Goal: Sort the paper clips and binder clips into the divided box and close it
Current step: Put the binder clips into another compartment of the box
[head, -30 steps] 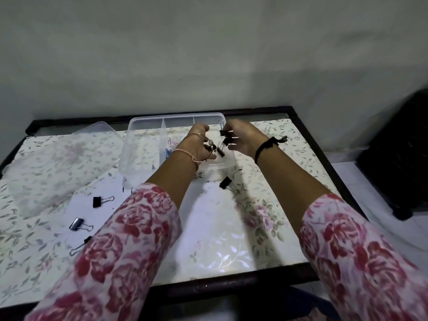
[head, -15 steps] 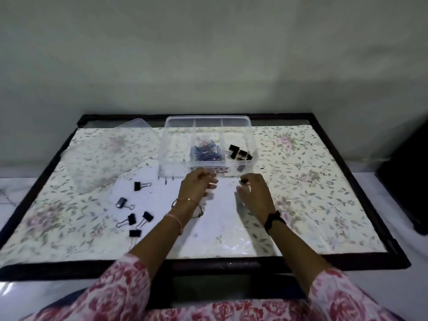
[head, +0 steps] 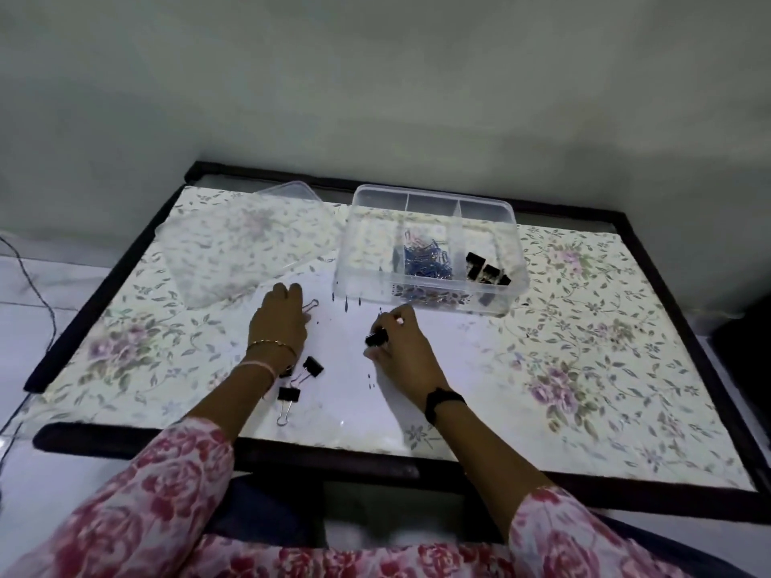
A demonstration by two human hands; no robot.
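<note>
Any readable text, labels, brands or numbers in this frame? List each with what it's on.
None readable.
On the divided box: clear plastic, no label seen.
On the lid: clear, no print seen.
On the binder clip pinched by the right hand: plain black, no marking legible.
On the table cover: floral pattern only, no words.

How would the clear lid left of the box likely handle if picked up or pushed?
The lid looks thin and see-through, so probably light and a little flexible. On the glossy table cover it would likely slide readily when pushed.
</note>
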